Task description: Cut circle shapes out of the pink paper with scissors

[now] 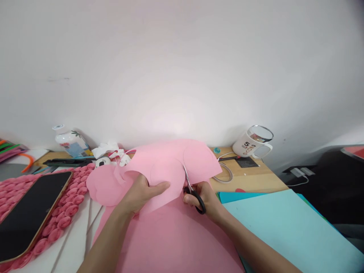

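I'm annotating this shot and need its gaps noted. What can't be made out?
All in the head view:
Left hand: fingers other than the thumb, hidden behind the pink paper.
Scissors: part of the handle, covered by the right hand.
Phone: its left part, cut off by the left edge.
Light blue sheet: lower right part, cut off by picture edges.
Bottle: fine label print, too small.

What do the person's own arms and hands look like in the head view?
The left hand and right hand are ungloved. The left forearm and right forearm show no sleeve, watch, bracelet or marking. No ring is visible, though some fingers are hidden.
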Motion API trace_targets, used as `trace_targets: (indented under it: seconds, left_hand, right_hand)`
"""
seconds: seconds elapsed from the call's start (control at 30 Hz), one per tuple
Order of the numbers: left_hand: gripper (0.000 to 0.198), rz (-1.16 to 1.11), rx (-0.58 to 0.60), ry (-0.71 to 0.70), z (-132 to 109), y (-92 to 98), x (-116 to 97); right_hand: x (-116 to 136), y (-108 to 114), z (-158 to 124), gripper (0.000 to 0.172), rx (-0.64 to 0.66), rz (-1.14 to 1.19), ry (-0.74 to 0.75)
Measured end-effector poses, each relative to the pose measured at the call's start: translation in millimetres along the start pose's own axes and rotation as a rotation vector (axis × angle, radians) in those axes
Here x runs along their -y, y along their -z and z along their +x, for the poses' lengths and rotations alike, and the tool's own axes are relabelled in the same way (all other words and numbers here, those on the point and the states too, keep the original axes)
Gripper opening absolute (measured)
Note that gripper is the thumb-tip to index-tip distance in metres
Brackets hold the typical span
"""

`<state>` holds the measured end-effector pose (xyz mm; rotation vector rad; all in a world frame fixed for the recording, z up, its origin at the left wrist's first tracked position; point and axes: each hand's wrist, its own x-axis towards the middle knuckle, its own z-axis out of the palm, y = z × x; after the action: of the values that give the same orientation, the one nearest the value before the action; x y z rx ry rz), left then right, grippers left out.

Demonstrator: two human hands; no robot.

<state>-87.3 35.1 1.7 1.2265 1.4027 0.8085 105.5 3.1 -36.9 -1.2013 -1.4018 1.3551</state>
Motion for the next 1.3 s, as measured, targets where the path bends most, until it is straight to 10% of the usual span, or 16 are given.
trace_targets:
  seconds: [0.8, 1.0, 1.3]
  left_hand:
    - [0.045, -0.008, 0.11, 0.015, -3, 5.4, -13]
    - [0.034, -0.428, 0.693, -0.081, 0, 8.3, -13]
    - [0.059, -0.367, 0.564, -0.179, 0, -26.1, -3]
  right_hand:
    - [13, 3, -1, 0.012, 0.021, -0.013, -0.043]
    - [20, 3, 0, 0.023, -0.141, -0.044, 0.023]
    - [10, -1, 0, 0.024, -0.237, 0.003, 0.018]
